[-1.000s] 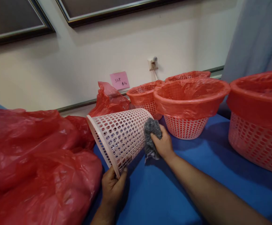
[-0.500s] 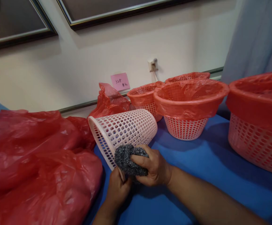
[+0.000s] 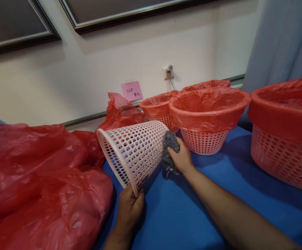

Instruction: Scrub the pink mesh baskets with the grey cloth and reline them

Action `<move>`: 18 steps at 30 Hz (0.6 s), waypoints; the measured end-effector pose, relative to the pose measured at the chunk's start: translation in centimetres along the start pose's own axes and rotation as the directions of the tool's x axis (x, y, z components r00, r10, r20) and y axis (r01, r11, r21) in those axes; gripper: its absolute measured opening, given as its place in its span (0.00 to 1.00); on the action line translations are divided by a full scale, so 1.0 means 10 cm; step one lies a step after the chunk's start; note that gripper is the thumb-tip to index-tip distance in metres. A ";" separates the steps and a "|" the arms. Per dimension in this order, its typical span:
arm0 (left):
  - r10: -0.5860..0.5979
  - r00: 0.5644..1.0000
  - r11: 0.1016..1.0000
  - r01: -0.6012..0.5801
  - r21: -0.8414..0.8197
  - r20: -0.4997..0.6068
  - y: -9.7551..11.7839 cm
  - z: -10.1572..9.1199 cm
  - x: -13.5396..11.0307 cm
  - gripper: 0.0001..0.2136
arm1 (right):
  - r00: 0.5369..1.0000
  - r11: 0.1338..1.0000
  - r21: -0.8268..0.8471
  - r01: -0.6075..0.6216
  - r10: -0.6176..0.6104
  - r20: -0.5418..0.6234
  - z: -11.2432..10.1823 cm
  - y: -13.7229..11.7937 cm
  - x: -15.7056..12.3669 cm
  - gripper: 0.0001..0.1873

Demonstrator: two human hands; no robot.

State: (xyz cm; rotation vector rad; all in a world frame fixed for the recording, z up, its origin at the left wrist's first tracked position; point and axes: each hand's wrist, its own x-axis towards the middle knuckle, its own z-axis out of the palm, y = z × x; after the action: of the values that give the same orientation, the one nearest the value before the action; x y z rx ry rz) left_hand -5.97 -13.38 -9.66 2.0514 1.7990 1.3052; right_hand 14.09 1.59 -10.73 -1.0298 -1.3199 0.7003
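Note:
A pink perforated plastic basket (image 3: 134,147) lies on its side on the blue table (image 3: 218,194), its open mouth facing left. My left hand (image 3: 130,208) grips the basket's rim at the lower front. My right hand (image 3: 181,158) is closed on a grey cloth (image 3: 168,147) and presses it against the basket's base end on the right. Both forearms reach in from the bottom of the view.
A heap of red plastic bags (image 3: 41,184) covers the left of the table. Several pink baskets lined with red bags stand behind and to the right, the nearest one (image 3: 208,118) just past my right hand and a large one (image 3: 286,132) at the right edge. A pink note (image 3: 131,91) hangs on the wall.
My right hand with the grey cloth went from the basket's base down to its near side by the rim, then back up to the base. The left hand kept its grip on the rim.

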 end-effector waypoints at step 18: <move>0.011 0.998 1.000 -0.011 0.007 0.066 0.03 0.01 -0.01 0.16 | 0.996 0.984 -0.175 -0.022 0.006 -0.089 -0.05 -0.01 0.07 0.25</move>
State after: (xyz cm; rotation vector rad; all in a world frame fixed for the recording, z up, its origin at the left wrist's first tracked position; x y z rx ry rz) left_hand -5.69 -13.48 -9.65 2.0855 1.7703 1.2198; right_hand 14.65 2.09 -10.30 -1.1993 -1.3160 0.5495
